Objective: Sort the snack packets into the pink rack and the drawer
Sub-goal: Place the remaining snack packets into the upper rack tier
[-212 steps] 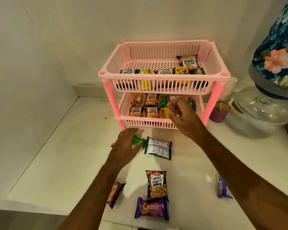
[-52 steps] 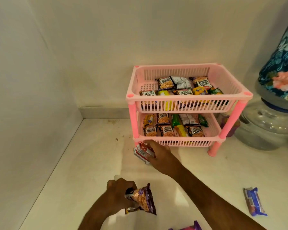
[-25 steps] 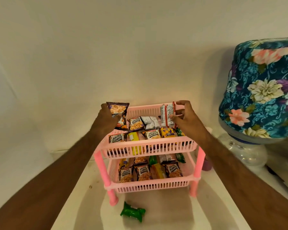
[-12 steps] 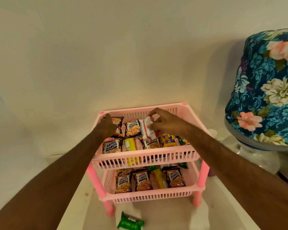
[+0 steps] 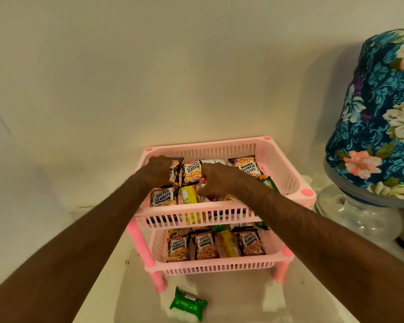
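Both hands in top tier of pink rack [image 5: 287, 176], which stands at the worktop's [image 5: 98, 283] back edge. Left hand [image 5: 158, 173] lies on a dark snack packet [image 5: 175, 170] at tier's back-left corner; fingers hidden behind knuckles, grip can't tell. Right hand [image 5: 216, 180] mid-tier, fingers curled onto a red-and-white packet [image 5: 203, 181], mostly covered. Salted peanuts packets [image 5: 163, 197] fill both tiers. Green packet [image 5: 188, 304] lies on worktop in front of rack. Floral-covered water jar [image 5: 380, 117] cut off at right edge. Drawer not seen.
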